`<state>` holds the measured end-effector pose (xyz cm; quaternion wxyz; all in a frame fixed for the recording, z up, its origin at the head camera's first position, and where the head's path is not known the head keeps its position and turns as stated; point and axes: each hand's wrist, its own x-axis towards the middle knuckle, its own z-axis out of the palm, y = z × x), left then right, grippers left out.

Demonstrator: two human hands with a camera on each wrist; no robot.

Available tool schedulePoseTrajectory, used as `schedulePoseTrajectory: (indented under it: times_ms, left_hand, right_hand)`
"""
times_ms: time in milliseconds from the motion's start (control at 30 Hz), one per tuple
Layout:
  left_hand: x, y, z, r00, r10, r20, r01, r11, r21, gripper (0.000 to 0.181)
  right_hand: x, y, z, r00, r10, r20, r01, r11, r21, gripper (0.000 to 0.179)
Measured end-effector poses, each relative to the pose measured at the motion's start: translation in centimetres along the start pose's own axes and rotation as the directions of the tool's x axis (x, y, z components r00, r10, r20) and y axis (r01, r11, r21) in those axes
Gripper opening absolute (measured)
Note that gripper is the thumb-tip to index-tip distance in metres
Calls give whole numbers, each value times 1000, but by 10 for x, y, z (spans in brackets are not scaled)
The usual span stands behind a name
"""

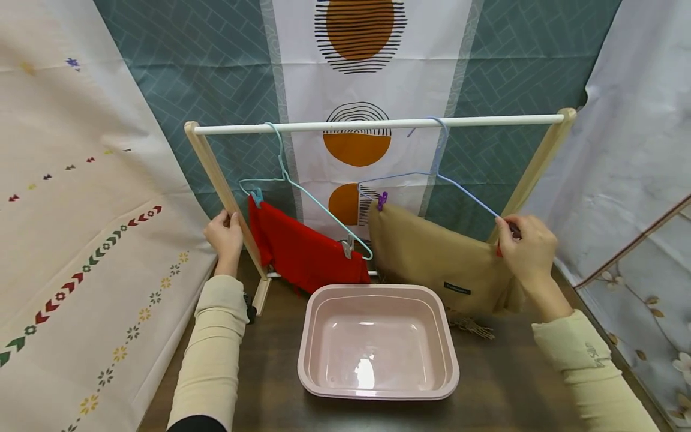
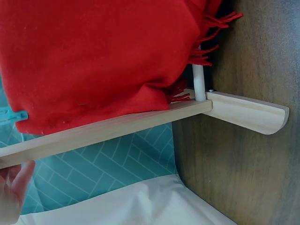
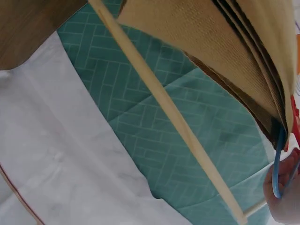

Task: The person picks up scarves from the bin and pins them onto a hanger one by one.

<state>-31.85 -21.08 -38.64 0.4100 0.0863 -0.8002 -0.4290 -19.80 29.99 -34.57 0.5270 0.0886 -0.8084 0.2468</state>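
My left hand point(image 1: 225, 237) grips the left wooden post point(image 1: 213, 168) of a drying rack, thumb and fingertips at its edge. From the rack's white rod point(image 1: 367, 125) hangs a mint hanger point(image 1: 318, 204) with a red scarf point(image 1: 308, 252), held by a blue clip point(image 1: 257, 197) and a grey clip point(image 1: 348, 247). My right hand point(image 1: 529, 249) pinches the right end of a blue hanger point(image 1: 466, 192), its hook over the rod. A tan scarf point(image 1: 437, 258) hangs there, a purple clip point(image 1: 382, 201) at its left corner. A small red piece point(image 3: 295, 122) shows beside my right fingers, mostly hidden.
A pale pink basin point(image 1: 378, 342) stands on the brown wooden table point(image 1: 275, 372) in front of the rack. The right wooden post point(image 1: 540, 168) rises behind my right hand. Patterned cloths point(image 1: 81, 180) hang behind and on both sides.
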Motion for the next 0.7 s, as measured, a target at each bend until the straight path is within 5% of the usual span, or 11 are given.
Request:
schedulePoseTrajectory:
  times_ms: [300, 500, 700]
  left_hand:
    - [-10, 4, -9, 995, -13, 102, 22, 997, -79, 25]
    - [-35, 8, -29, 965, 4, 262, 16, 997, -73, 53]
    - [-66, 10, -52, 922, 176, 344, -175, 984, -36, 72]
  right_hand:
    - [-8, -5, -12, 987, 14, 160, -8, 999, -42, 18]
    - [-20, -6, -28, 979, 57, 194, -47, 997, -57, 34]
    - [-44, -2, -41, 992, 7, 126, -1, 999, -47, 66]
